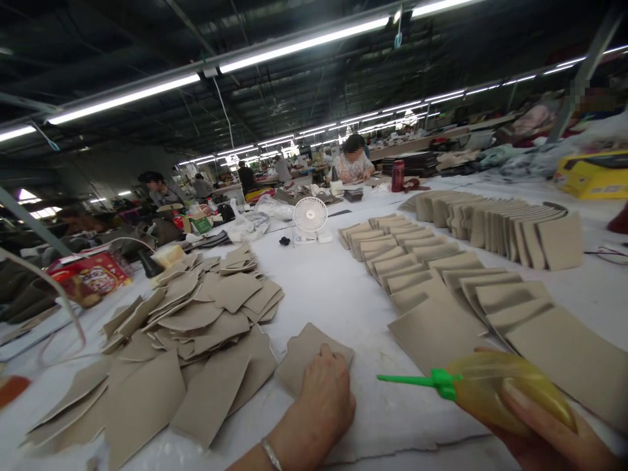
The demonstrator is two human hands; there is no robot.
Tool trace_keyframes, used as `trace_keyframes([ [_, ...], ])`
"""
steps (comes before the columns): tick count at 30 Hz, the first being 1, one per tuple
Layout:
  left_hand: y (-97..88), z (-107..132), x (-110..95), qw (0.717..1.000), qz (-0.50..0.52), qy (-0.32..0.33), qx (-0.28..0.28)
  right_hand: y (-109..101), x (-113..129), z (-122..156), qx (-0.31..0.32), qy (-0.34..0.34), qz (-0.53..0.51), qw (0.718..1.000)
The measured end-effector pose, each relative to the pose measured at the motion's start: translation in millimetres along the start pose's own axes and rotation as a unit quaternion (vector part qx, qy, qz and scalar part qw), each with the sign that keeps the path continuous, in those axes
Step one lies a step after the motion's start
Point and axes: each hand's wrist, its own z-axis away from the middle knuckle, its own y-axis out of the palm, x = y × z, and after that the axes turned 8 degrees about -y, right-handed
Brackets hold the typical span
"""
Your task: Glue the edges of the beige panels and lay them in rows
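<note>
My left hand (326, 392) rests with fingers curled down on a single tan cut piece (307, 353) lying on the white table (333, 288), pressing it flat. My right hand (549, 432) is wrapped round a yellow squeeze bottle (505, 389) whose green nozzle (417, 379) points left toward that piece. A loose heap of tan pieces (196, 314) lies to the left. Overlapping rows of tan pieces (441, 275) run away on the right.
A small white desk fan (310, 216) stands mid-table. A further row of upright tan pieces (510, 226) sits at the right, with a yellow box (591, 173) behind. A red snack packet (91, 275) lies at left. Other people sit at work at the far tables.
</note>
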Motion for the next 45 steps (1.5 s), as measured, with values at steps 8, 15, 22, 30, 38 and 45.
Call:
trace_keyframes([
  [8, -11.4, -3.1, 18.8, 1.000, 0.000, 0.010, -0.010, 16.6, 13.3, -7.1, -0.017, 0.045, -0.006, 0.999],
  [15, -9.7, -2.7, 9.1, 1.000, 0.017, -0.014, 0.003, 20.5, 12.4, -5.3, 0.020, 0.016, -0.003, 1.000],
  [22, -12.4, -13.9, 12.5, 0.999, -0.021, 0.027, -0.002, 14.9, 5.9, -13.4, 0.046, 0.032, 0.030, 0.998],
  [30, -24.5, -18.5, 43.0, 0.991, 0.037, 0.125, -0.006, 48.1, 10.5, -6.5, 0.106, -0.113, 0.226, 0.962],
  [38, -16.6, -20.6, 46.9, 0.990, 0.066, 0.125, -0.023, 78.0, -0.1, -6.1, 0.165, -0.199, 0.335, 0.906],
  [45, -12.8, -22.9, 49.0, 0.989, 0.081, 0.125, -0.017, 65.8, -17.8, -19.7, 0.191, -0.299, 0.397, 0.846],
])
